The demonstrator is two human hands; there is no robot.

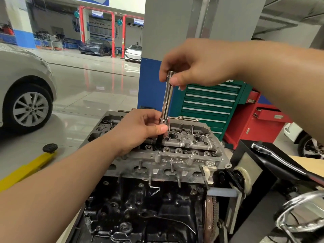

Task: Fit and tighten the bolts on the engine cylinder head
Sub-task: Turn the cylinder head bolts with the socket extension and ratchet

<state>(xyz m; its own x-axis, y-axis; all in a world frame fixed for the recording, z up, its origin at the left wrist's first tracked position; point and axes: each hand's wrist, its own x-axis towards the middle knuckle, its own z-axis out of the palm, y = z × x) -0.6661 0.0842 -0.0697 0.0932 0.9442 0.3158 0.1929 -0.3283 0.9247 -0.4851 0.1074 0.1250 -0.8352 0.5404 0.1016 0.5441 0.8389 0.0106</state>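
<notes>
The grey aluminium cylinder head (175, 160) sits on top of the dark engine block (140, 204). A chrome extension bar (167, 97) stands nearly upright over the head's middle, with a black socket (159, 142) at its lower end reaching down into a bolt hole. My right hand (196, 65) pinches the bar's top end between thumb and fingers. My left hand (140, 130) holds the bar's lower end, thumb across it, just above the head. The bolt under the socket is hidden.
A ratchet wrench (280, 162) lies on the black engine stand (245, 155) at right. A green tool cabinet (210, 106) and a red one (254, 123) stand behind the engine. A yellow lift arm (29, 167) lies on the floor at left, beside a parked car (22, 95).
</notes>
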